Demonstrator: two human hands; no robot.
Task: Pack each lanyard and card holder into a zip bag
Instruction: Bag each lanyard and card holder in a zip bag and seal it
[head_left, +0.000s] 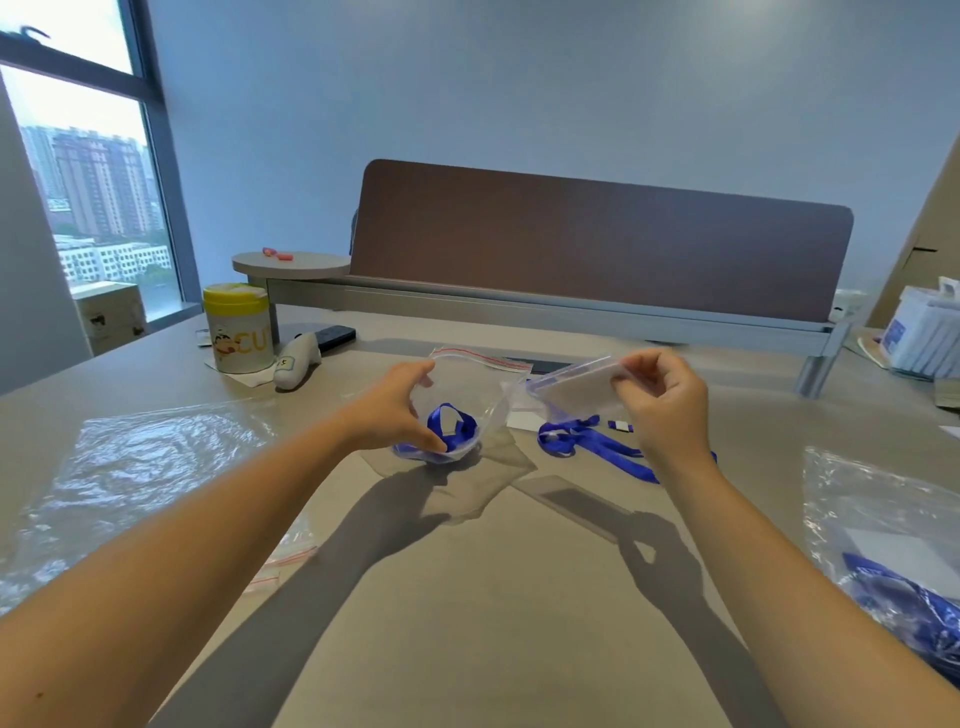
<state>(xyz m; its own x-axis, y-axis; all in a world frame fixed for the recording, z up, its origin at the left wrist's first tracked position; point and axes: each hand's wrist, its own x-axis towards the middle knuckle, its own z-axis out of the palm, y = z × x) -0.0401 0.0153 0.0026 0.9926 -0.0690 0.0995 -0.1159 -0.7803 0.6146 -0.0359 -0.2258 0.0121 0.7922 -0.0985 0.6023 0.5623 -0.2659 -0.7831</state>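
Bare table (467, 597) between plastic sheets (145, 462), canister (240, 328) behind

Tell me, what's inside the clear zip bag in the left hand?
A coiled blue lanyard lies in the bottom of the zip bag held open by the left hand. The card holder is outside, in the right hand. Fingers cover one corner.

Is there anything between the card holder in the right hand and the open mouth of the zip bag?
Nothing visible blocks it. The right hand holds the card holder beside the zip bag, which the left hand holds open; a lanyard already lies inside.
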